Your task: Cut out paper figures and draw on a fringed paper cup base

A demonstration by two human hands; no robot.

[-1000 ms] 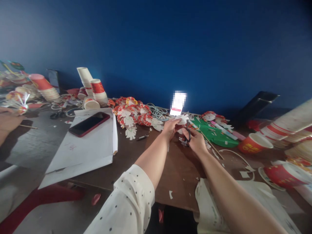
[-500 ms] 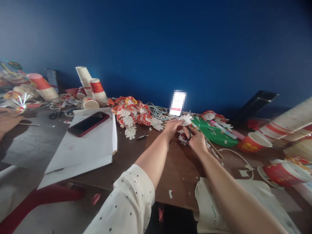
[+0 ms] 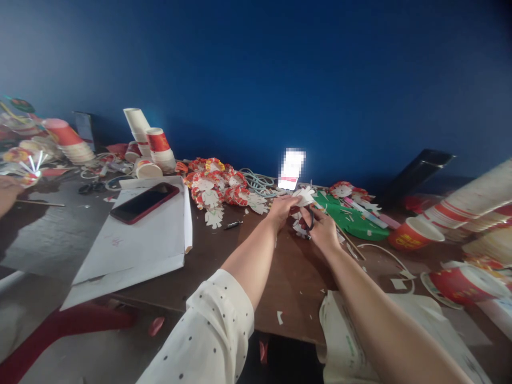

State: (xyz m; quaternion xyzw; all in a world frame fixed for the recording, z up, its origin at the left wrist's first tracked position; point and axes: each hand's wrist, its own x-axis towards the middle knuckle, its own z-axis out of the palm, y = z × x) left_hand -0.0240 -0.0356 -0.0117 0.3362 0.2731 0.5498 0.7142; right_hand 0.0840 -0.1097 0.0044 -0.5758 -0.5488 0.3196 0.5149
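My left hand (image 3: 282,207) pinches a white paper cutout (image 3: 304,196) with finger-like points along its edge. Black-handled scissors (image 3: 310,220) are in my right hand (image 3: 323,226), its fingers wrapped through the handles; the blades are mostly hidden near the paper. Below the hands, another white and red cutout (image 3: 299,228) lies on the brown table (image 3: 292,277). A lit phone (image 3: 291,173) with a blurred screen stands just behind my hands. To the left is a heap of red and white paper cutouts (image 3: 216,184).
A phone in a red case (image 3: 144,202) rests on a white board (image 3: 140,242). Stacked paper cups (image 3: 160,149) stand at the back left; more cups (image 3: 416,233) are at right. A green sheet (image 3: 348,216) holds scraps and pens. Another person's hand (image 3: 8,193) shows at far left.
My hands and the cutout stay almost in place, with only a slight shift of the paper. The other person's hand at far left has moved further left.
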